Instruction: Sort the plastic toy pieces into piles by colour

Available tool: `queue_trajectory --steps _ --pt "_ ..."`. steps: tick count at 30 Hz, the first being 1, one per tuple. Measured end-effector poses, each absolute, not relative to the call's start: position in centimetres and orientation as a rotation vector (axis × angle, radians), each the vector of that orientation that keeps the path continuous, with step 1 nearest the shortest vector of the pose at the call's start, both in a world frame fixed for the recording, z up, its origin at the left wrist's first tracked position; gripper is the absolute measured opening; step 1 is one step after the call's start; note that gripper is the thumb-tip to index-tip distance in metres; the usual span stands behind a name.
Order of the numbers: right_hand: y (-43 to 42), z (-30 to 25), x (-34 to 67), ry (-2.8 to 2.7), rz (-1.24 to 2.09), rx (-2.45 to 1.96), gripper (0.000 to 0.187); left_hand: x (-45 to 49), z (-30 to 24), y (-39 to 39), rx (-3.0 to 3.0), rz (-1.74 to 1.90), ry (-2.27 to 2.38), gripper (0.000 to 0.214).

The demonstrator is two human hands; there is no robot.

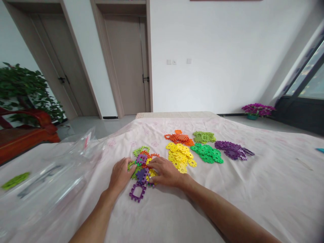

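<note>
My left hand (122, 174) rests at the left side of a mixed heap of flat plastic building pieces, fingers stretched toward it and touching green ones. From the right, my right hand (165, 171) reaches over the same heap, thumb and fingers apart around yellow pieces (152, 173); its fingers partly cover the pieces beneath. A dark blue-purple toothed piece (141, 175) lies between the hands. Nearest me is a purple square frame piece (137, 192) with a toothed edge. A purple piece (141, 158) and a light green frame piece (141, 150) lie at the heap's far side.
Beyond my right hand lie single-colour piles: yellow (180, 156), orange (180, 138), light green (204, 136), green (207, 153) and purple (231, 150). Clear plastic bags (68, 168) cover the left side, near a green piece (15, 180). A pale cloth (265, 189) covers the table.
</note>
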State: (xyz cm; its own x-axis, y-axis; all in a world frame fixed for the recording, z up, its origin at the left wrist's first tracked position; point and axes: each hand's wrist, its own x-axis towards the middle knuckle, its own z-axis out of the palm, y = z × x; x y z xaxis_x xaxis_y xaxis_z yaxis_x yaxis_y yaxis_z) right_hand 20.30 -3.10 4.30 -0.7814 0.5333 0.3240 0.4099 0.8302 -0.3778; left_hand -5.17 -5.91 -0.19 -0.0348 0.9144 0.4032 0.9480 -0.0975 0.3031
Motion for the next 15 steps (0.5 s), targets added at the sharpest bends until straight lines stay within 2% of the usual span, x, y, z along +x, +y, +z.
queue_trajectory --steps 5,11,15 --pt "-3.9 4.3 19.8 -2.585 0.369 -0.744 0.055 -4.9 0.1 -6.1 -2.104 -0.926 -2.164 0.029" --pt "-3.7 3.4 19.4 -2.457 0.499 -0.639 0.028 -4.4 0.8 -6.5 -2.119 -1.045 -2.246 0.025" --pt "-3.0 3.1 19.8 -2.280 0.728 -0.700 0.013 -4.4 0.9 -6.7 -2.104 -1.046 -2.305 0.025"
